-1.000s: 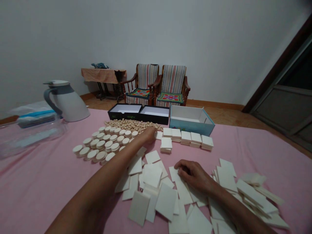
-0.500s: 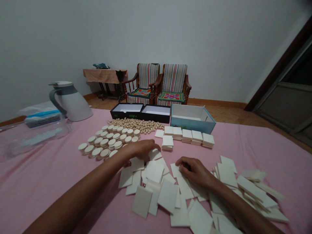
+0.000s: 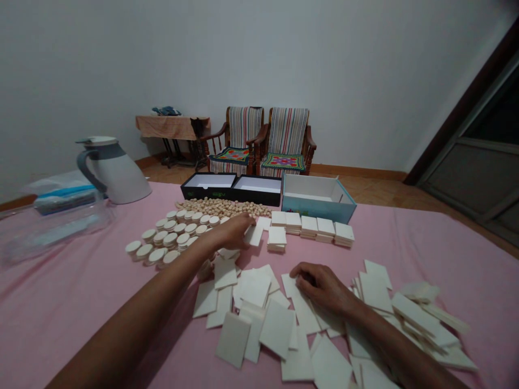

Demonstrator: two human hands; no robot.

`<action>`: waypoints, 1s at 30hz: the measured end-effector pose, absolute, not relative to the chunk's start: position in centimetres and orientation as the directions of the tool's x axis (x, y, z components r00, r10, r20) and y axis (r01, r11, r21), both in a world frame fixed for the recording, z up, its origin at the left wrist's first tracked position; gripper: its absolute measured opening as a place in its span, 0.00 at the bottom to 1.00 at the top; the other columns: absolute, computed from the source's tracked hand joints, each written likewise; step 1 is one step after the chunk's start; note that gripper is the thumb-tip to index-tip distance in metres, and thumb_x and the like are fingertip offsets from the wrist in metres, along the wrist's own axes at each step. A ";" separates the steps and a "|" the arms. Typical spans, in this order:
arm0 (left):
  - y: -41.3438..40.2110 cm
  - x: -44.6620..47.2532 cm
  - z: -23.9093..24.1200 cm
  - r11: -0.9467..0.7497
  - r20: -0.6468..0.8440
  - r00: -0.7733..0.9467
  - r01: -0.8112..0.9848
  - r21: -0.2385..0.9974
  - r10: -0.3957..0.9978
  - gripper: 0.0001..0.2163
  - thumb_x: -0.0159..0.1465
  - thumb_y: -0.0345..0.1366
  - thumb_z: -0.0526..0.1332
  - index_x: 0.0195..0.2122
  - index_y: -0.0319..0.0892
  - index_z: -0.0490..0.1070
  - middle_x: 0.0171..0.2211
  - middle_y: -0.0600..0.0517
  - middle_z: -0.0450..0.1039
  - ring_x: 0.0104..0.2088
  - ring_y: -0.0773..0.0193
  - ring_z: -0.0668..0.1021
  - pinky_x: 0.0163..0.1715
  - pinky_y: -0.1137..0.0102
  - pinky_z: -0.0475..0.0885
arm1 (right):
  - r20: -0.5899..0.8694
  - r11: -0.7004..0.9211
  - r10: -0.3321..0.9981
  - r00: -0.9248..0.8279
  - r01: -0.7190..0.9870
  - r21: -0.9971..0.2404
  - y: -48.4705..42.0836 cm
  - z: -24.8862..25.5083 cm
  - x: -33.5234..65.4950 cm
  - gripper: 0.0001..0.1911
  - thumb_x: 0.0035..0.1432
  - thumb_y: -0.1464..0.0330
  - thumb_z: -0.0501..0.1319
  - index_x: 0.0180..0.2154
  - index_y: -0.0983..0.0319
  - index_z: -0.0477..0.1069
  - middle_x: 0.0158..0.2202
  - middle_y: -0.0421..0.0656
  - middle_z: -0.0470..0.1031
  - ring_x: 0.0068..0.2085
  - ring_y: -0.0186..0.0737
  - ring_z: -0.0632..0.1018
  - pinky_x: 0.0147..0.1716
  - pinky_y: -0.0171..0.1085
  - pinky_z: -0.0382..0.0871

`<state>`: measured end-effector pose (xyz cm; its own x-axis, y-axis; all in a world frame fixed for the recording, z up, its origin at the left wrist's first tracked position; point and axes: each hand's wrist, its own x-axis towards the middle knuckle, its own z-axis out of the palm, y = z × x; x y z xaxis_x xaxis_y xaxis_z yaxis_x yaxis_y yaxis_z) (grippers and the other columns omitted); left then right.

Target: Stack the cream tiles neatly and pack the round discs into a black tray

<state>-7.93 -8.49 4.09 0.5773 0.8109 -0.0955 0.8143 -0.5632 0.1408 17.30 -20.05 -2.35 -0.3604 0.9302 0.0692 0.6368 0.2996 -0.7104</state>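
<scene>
My left hand [image 3: 236, 231] pinches a pale square wooden tile [image 3: 254, 235] just left of the short tile stack [image 3: 277, 237]. Beneath and beyond its wrist stand rows of stacked round wooden discs [image 3: 170, 239], partly covered by the arm. My right hand [image 3: 320, 283] rests with curled fingers on loose tiles lying on the cloth; whatever its fingers may hold is hidden. A scattered pile of square tiles [image 3: 277, 328] spreads between the two forearms. More tiles [image 3: 421, 319] lie heaped right of the right forearm.
Behind the row of tile stacks [image 3: 309, 226] sit a light blue box [image 3: 318, 208] and a black two-part tray [image 3: 259, 197]. Small wooden pieces [image 3: 214, 207] lie before the tray. A jug [image 3: 121, 175] and clear plastic packaging [image 3: 60, 227] stand left on the pink cloth [image 3: 405, 237].
My left hand has moved forward from the loose pile toward the stacks, carrying a square tile. My right hand has stayed in about the same place.
</scene>
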 end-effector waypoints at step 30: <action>-11.6 -8.9 4.2 -0.538 -0.264 0.505 0.840 -0.067 0.822 0.15 0.53 0.29 0.61 0.43 0.39 0.73 0.40 0.41 0.76 0.41 0.52 0.78 0.38 0.67 0.70 | 0.085 0.307 0.931 -0.354 0.635 -0.709 -20.1 -2.5 17.2 0.10 0.54 0.71 0.53 0.36 0.62 0.72 0.25 0.40 0.71 0.27 0.34 0.69 0.28 0.33 0.58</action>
